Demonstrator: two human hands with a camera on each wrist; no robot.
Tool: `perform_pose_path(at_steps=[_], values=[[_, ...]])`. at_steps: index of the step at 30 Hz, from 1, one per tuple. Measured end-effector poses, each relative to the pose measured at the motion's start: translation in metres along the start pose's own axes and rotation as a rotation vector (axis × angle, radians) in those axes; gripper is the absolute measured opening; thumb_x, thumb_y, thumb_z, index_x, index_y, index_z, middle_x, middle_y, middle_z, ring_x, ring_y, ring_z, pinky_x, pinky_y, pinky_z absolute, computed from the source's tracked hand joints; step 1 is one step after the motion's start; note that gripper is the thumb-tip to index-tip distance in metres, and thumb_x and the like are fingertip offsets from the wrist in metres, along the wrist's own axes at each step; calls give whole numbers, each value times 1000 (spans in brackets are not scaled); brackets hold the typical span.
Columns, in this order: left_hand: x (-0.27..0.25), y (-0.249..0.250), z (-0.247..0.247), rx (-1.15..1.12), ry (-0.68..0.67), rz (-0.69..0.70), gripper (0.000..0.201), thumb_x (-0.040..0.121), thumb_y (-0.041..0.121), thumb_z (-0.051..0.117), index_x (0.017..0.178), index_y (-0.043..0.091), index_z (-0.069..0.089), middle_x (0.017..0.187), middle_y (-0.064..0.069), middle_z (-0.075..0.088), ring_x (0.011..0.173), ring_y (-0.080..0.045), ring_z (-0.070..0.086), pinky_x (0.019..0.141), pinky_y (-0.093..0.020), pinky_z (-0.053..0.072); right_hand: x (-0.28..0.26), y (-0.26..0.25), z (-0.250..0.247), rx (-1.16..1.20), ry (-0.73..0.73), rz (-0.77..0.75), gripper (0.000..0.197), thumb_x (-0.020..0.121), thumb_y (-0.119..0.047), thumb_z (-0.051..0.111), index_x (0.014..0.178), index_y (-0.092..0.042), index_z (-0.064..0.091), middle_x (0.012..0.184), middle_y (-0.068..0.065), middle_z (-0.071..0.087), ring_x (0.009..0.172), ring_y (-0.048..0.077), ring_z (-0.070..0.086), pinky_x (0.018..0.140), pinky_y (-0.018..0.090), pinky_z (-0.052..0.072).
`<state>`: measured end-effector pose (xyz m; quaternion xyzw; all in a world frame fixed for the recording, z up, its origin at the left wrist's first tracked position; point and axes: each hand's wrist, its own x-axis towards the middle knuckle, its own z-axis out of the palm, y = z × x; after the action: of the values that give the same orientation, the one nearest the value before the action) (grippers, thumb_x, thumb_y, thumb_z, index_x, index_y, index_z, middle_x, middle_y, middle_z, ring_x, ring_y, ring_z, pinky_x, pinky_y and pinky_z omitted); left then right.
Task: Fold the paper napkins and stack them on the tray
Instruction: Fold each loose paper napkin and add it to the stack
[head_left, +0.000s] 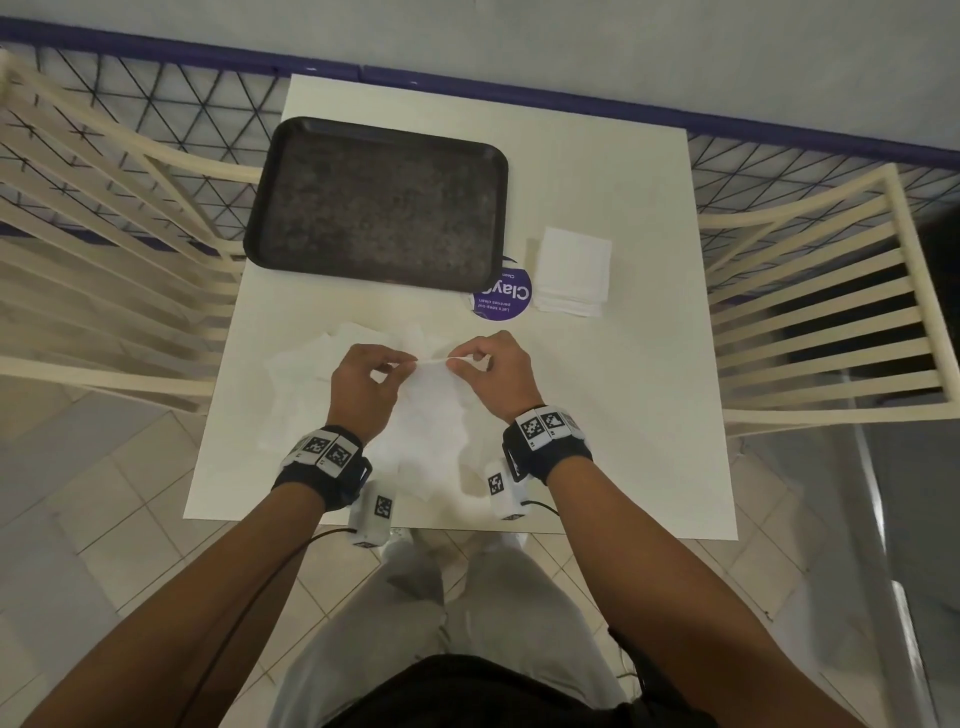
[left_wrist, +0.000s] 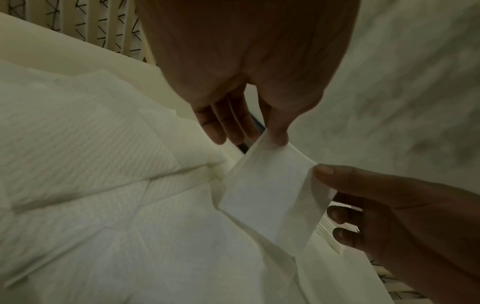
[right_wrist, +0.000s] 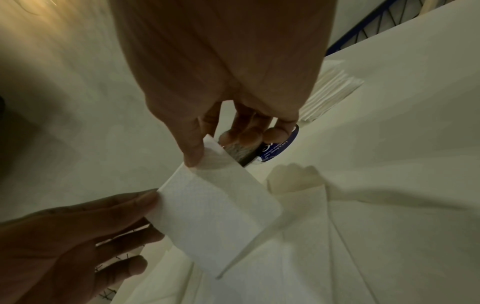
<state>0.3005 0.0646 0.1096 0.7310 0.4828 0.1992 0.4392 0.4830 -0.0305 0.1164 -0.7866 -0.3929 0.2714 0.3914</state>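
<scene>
**Napkin edge held level between two hands, tray up and to the left**

A pale square table (head_left: 597, 208) stood against a grey wall, with cream slatted chairs (head_left: 810, 322) at either side and a tiled floor below. On the table, in the upper left of the head view, lay the dark tray (head_left: 270, 208), with nothing stacked on it. To the right of the tray sat a small pile of folded napkins (head_left: 574, 270), and between the two a round purple sticker (head_left: 506, 304) showed, partly under the tray's corner.

At the middle of the frame the left hand (head_left: 363, 389) and the right hand (head_left: 493, 374) each pinched one end of the top edge of a white napkin (head_left: 434, 395) between thumb and forefinger; the remaining fingers hung loosely curled. The pinched edge ran left to right across the frame, so the napkin's long axis lay crosswise to the forearms, its body drooping down toward the bottom of the frame. Under and to the left of it lay more loose napkins (head_left: 306, 374), spread open on the table.

Judged from this, the fold was only under way. The tray lay above and left of the hands, so the left hand looked the nearer; the folded pile lay up and to the right, nearer the right hand.
</scene>
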Motion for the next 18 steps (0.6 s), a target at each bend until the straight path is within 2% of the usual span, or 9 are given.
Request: perform_pose_path(at_steps=[2,3,6,10,14,18], values=[[0,0,-1,-7,2,3,5,93,21,75,95,21,79,107,4,69,91,-10,66,68,-5,42,0,-3,3,-37,-15,-2,13,80,-37,81,91,-32,77,91,-17,57,94,12,53,88,38,48],[0,1,-1,-19,0,-1,5,93,20,74,95,20,79,106,4,71,93,-10,67,68,-4,42,0,-5,4,-79,-34,13,15,79,-46,79,91,-37,75,99,-15,59,102,14,50,92,42,46],[0,5,-1,-28,-27,7,9,94,20,74,99,16,79,103,5,75,92,-4,67,70,-3,43,0,-19,4,-189,-98,14,22,78,-58,75,93,-41,75,115,-12,58,113,15,44,92,40,30],[0,9,-2,-22,-46,-3,12,95,22,73,100,15,80,99,8,75,90,3,65,72,-1,42,0,-34,11,-271,-95,-29,18,84,-54,71,89,-38,75,111,-15,63,106,13,50,87,42,25],[-1,10,-5,-34,-48,-12,9,94,22,74,98,17,80,95,10,75,89,6,65,74,-2,42,0,-36,15,-267,-87,-20,12,86,-46,71,86,-35,74,100,-15,68,96,12,58,81,38,21],[-3,10,-10,-39,-39,8,6,96,20,72,97,18,77,93,12,74,88,4,66,76,0,41,-1,-35,10,-248,-112,-14,13,90,-43,66,86,-33,72,95,-17,69,92,7,58,85,39,24]])
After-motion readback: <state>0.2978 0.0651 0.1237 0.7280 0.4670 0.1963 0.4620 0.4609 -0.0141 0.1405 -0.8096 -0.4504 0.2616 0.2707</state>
